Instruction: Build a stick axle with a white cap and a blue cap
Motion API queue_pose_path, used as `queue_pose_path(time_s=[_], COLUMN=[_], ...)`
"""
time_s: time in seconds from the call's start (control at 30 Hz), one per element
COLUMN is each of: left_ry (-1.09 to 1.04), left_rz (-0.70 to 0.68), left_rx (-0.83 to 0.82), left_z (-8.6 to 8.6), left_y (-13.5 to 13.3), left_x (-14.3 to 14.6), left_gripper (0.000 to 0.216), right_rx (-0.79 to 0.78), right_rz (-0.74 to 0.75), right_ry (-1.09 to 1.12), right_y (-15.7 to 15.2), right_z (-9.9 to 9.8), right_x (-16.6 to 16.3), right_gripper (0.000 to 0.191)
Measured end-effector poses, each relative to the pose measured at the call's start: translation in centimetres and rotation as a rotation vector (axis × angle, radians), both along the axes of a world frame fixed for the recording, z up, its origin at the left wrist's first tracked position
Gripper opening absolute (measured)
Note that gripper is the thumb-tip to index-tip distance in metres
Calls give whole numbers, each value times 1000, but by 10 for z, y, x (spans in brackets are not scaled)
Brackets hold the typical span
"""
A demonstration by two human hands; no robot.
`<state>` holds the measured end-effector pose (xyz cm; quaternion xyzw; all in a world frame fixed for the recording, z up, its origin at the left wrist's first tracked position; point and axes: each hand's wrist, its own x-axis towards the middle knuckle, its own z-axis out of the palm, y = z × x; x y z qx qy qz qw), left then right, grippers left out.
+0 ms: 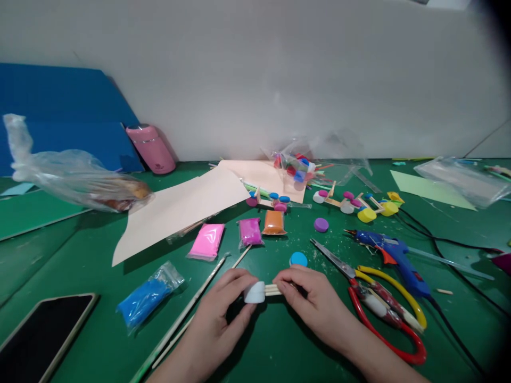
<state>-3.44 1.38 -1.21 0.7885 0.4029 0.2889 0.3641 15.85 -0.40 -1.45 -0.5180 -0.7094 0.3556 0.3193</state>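
Observation:
My left hand (229, 308) pinches white bottle caps (254, 292) between thumb and fingers. Short wooden sticks (272, 290) run from the caps into the fingers of my right hand (307, 295), which is closed on their other end. A blue bottle cap (298, 259) lies just beyond my right fingers, and a purple cap (321, 225) sits farther back. Beside my left wrist lie long thin sticks (187, 308). Scissors (371, 287) with red and yellow handles rest to the right of my right hand.
A blue glue gun (393, 252) with its cord lies at the right. Small cap-wheeled models (339, 203) stand behind. Clay packets in pink (206, 241), orange (274, 222) and blue (148, 295) lie left of centre. A phone (43, 335), pink flask (151, 149) and paper sheet (179, 207) are leftward.

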Motion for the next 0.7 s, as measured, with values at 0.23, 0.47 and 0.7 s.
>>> queue_pose_path(time_s=[0.23,0.47,0.7], left_ry=[34,162,220], left_rz=[-19,-12,2], left_rx=[8,42,16], left_z=[-1,-5,-5], left_y=[-1,2,3], left_x=[0,-3,-4], left_gripper=[20,20,22], right_rx=[3,7,1], right_rz=[-1,15,17], right_ry=[-10,-65,-163], right_y=[0,1,-1], right_z=[-3,-5,-5], right_x=[2,1,-1], right_gripper=[17,16,20])
